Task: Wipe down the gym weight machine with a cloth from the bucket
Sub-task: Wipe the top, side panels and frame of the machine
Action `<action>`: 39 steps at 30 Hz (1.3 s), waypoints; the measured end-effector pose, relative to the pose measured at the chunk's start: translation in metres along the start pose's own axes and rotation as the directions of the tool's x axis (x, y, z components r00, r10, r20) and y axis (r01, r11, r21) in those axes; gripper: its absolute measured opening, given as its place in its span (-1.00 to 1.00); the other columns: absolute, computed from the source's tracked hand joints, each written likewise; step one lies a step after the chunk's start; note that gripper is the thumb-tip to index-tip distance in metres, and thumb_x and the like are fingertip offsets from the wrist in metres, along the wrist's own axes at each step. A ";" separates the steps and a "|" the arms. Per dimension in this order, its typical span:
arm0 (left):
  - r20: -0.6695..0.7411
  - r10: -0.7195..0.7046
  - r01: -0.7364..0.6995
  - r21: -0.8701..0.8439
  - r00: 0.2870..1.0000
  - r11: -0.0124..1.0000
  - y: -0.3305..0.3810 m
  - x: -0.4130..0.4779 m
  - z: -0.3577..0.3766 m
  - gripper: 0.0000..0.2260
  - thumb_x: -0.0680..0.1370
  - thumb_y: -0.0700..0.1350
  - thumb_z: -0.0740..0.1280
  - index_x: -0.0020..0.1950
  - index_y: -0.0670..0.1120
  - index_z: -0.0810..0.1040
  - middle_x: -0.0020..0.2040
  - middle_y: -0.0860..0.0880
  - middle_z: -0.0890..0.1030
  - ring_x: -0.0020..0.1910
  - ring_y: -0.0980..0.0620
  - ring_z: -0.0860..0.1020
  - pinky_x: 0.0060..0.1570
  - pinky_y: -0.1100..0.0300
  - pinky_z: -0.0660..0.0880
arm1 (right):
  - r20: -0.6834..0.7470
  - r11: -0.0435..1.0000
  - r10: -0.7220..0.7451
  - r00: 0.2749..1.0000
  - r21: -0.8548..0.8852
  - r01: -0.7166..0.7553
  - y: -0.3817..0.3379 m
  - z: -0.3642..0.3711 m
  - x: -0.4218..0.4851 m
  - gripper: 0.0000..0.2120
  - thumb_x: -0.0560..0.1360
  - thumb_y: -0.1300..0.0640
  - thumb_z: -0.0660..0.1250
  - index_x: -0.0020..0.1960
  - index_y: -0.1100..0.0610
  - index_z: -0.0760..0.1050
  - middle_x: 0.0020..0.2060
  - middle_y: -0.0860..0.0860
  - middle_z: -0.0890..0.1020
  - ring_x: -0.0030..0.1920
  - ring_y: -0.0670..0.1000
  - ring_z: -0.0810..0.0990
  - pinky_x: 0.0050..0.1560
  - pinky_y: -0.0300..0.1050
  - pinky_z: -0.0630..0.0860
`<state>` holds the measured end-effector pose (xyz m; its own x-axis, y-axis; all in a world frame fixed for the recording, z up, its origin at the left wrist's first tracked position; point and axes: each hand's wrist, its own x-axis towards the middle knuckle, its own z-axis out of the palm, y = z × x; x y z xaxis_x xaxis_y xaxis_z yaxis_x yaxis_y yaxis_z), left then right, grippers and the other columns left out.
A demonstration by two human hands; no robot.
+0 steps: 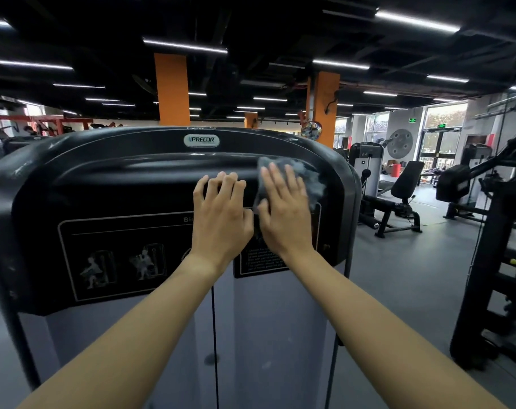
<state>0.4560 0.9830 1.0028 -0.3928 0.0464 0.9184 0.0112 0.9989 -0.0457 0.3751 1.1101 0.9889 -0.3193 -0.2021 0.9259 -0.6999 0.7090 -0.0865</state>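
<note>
Cloth (308, 180), one grey piece blurred at its edges, lies flat against the black top cover of the gym weight machine (118, 184), at about 1 o'clock from the middle of the head view. Its long axis runs roughly from 12 to 6 o'clock, leaning a little toward 11.

One machine stands upright in front, with its long axis vertical and its face toward the camera. It carries one Precor badge (201, 140) at 12 o'clock and one instruction placard (109, 255) at 8 o'clock.

Two hands are in view. The right hand (283, 214) presses on the cloth with straight, spread fingers and grasps nothing; cloth shows above the fingertips and at the hand's 3 o'clock side. The left hand (218, 219) sits just beside it at 9 o'clock, with the two thumbs near each other. Its fingers are bent, their tips rest on the cover's ridge, and it holds nothing.

At 3 o'clock, well apart, one exercise seat (404, 184) stands on the grey floor (413, 261).
</note>
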 end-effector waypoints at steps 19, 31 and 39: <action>-0.063 0.016 -0.016 0.001 0.998 1.000 -0.004 0.014 0.002 -0.80 0.48 -0.16 0.26 0.07 -0.15 0.54 0.06 -0.09 0.54 0.05 -0.13 0.46 0.20 -0.04 0.38 | 0.035 0.995 -0.096 0.995 -0.024 0.097 0.031 -0.024 0.025 -0.48 0.60 0.06 0.14 0.52 0.14 0.43 0.49 0.06 0.48 0.55 0.07 0.34 0.58 0.05 0.24; -0.127 -0.007 0.003 -0.029 0.992 1.000 0.000 0.018 0.007 -0.91 0.47 -0.18 0.28 -0.04 -0.14 0.49 -0.05 -0.08 0.49 -0.04 -0.10 0.41 0.10 -0.01 0.37 | 0.178 0.997 -0.030 0.984 0.070 0.018 0.032 -0.017 0.060 -0.48 0.63 -0.03 0.02 0.49 0.10 0.45 0.42 0.02 0.54 0.46 0.03 0.41 0.51 0.06 0.27; -0.087 0.040 -0.044 -0.041 0.995 0.998 -0.010 0.016 0.004 -0.84 0.48 -0.18 0.29 0.04 -0.15 0.55 0.00 -0.06 0.52 0.00 -0.11 0.45 0.14 0.00 0.39 | -0.067 0.965 0.259 0.963 0.057 -0.256 0.017 -0.004 0.041 -0.47 0.58 -0.01 0.05 0.45 0.13 0.50 0.39 0.04 0.57 0.48 0.07 0.40 0.56 0.06 0.21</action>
<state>0.4462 0.9735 1.0168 -0.3110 0.0872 0.9464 0.0665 0.9953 -0.0698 0.3527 1.1167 1.0268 -0.4462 0.0346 0.8942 -0.6301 0.6974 -0.3414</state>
